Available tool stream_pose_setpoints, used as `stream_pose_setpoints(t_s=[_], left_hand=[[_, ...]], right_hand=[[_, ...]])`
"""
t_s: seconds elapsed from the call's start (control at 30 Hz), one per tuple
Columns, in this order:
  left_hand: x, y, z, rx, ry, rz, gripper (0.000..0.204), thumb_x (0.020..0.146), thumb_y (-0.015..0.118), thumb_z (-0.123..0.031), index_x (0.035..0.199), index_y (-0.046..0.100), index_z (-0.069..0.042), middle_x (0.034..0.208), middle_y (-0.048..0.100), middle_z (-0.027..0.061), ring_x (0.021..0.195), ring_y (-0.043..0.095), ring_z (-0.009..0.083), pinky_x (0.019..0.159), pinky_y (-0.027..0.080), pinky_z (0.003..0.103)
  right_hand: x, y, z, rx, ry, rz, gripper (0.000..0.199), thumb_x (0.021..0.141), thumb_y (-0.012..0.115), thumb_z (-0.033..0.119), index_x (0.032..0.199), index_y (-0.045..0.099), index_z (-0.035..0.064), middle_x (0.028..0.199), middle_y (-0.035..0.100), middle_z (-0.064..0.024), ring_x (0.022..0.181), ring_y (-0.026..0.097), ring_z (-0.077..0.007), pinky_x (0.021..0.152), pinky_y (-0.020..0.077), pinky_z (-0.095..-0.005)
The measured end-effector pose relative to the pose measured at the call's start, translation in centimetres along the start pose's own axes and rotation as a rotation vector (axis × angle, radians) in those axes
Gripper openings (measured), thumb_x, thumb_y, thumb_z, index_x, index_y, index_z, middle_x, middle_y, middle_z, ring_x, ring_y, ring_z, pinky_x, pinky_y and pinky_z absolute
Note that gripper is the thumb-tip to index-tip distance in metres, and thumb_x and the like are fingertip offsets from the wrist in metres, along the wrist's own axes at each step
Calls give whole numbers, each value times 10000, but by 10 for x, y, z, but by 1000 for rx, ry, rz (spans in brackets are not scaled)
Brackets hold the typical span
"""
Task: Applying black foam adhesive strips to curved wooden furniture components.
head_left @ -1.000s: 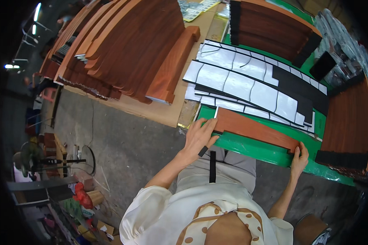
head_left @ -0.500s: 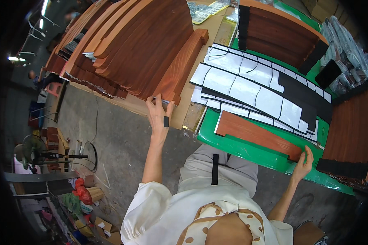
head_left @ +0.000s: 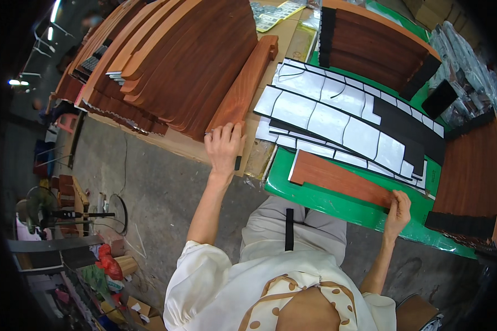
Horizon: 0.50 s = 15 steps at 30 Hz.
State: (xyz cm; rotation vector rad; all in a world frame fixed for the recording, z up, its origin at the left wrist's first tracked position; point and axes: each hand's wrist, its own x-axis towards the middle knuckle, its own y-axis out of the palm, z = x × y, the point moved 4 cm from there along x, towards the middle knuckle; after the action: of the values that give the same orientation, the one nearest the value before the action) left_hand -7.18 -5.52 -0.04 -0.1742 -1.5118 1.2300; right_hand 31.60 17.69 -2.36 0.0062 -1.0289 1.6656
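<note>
My left hand (head_left: 225, 146) is closed on the near end of a reddish-brown wooden board (head_left: 242, 96), which lies beside a large stack of similar boards (head_left: 199, 60). Its fingers curl over the end, so the grip itself is partly hidden. At the front of the green table, my right hand (head_left: 397, 212) pinches the right end of another notched wooden board (head_left: 337, 177) lying flat. Behind that board, white-faced strips with black edges (head_left: 337, 124) lie in an overlapping pile.
Wooden boards with black ends stand at the back (head_left: 378, 47) and right (head_left: 469, 176) of the green table (head_left: 326, 204). A dark phone-like slab (head_left: 439, 99) leans near plastic-wrapped parts (head_left: 469, 71). A fan (head_left: 41, 207) stands on the floor at left.
My left hand has turned and its fingers have closed over the end of the board by the stack. My right hand has shifted left and closed on the front board's end.
</note>
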Motion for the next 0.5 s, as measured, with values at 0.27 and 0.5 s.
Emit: stream_pose_setpoints(t_s=[0.27, 0.5], left_hand=[[35, -68, 20, -157, -114, -312, 271, 788, 687, -75, 1028, 597, 12, 907, 613, 139, 806, 593, 296, 686, 493, 386], [0, -128, -15, -453, -154, -226, 198, 850, 638, -100, 1008, 607, 17, 934, 616, 146, 827, 595, 288, 762, 476, 356]], right_hand=[[18, 13, 52, 115, -170, 39, 223, 738, 576, -121, 907, 662, -3, 942, 655, -117, 971, 599, -286, 872, 466, -376], [62, 31, 157, 104, -611, 16, 391, 707, 681, -11, 1080, 630, 97, 1101, 619, -57, 1030, 568, -270, 1003, 348, -508]])
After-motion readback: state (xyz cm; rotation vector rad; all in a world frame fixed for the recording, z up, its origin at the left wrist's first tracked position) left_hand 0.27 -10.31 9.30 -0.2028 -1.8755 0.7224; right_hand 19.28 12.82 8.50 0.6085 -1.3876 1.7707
